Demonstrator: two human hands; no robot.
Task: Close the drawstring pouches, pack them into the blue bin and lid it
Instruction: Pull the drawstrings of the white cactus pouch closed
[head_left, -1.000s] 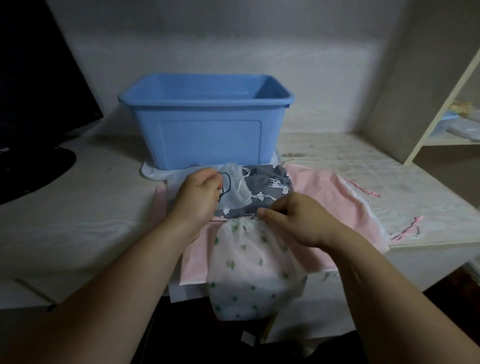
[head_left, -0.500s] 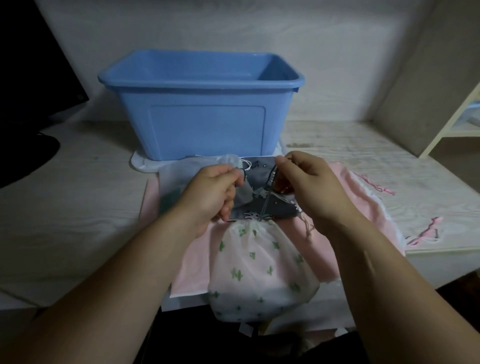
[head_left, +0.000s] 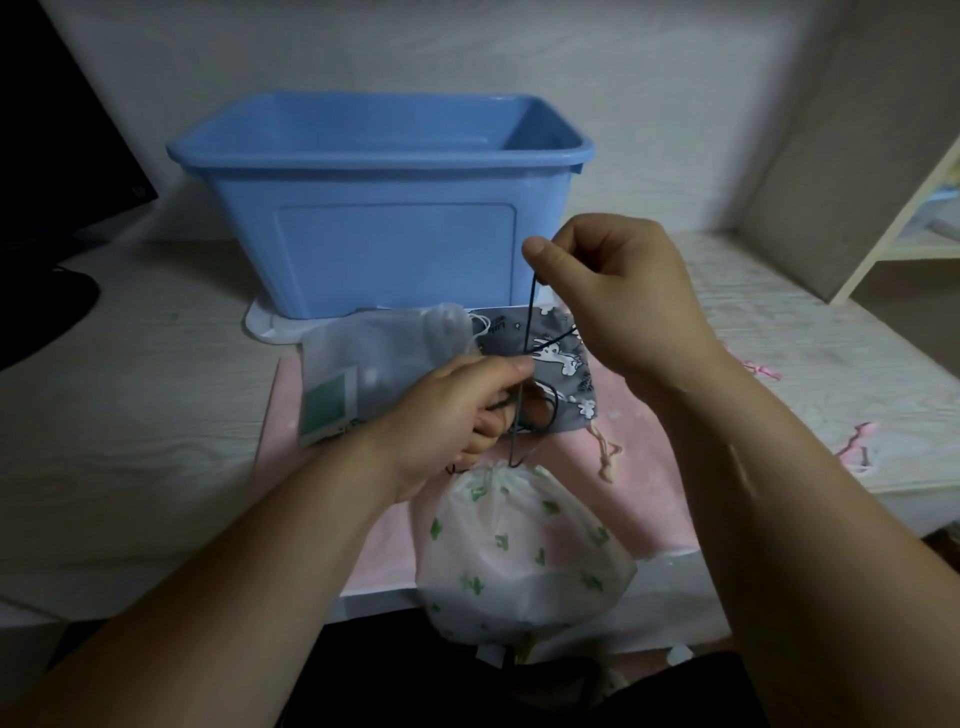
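Hanging over the front edge of the bench (head_left: 130, 415): cactus-print pouch (head_left: 524, 551), white w/ green cacti, neck gathered tight, lower part off the edge. Black drawstring (head_left: 531, 312) runs up from the neck, taut.

L hand (head_left: 462, 415): fingers curled, pinching the cord just above the pouch neck.

R hand (head_left: 618, 291): raised higher, thumb + forefinger pinching the upper end of the same cord, other fingers curled in. The hand sits in front of the bin's front-right corner.

Under both hands: pink pouch (head_left: 639, 483), flat on bench, pink cord ends trailing to the R. On top of it, behind L hand: grey unicorn-print pouch (head_left: 561, 364), lying flat. Just beside that, to the L: translucent white pouch (head_left: 374, 358) w/ a green-faced card visible inside. Mouths of these three: cannot tell if drawn.

Farther back: blue bin (head_left: 384, 208), upright, open-topped, standing on a white panel (head_left: 265, 327) w/ rounded corner. Dark monitor (head_left: 52, 156) far L; shelf unit (head_left: 909, 218) far R.
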